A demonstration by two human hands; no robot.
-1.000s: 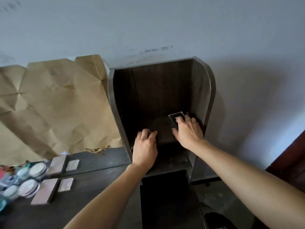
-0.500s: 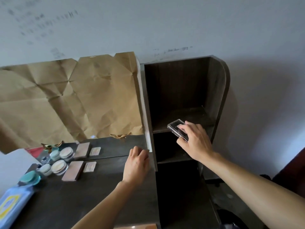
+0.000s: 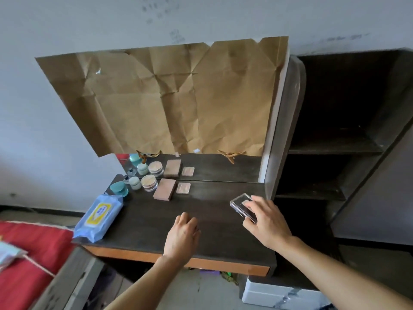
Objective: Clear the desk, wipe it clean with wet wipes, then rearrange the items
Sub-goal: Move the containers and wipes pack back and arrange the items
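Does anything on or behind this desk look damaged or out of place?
The brown paper over the mirror is heavily creased, ragged along its top edge, and leaves the mirror's bottom strip uncovered. Nothing looks spilled.

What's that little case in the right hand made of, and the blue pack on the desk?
The case in the right hand looks like clear hard plastic, glossy: a pale insert shows through its lid. The blue pack looks like soft plastic film: shiny, wrinkled, with a printed yellow label.
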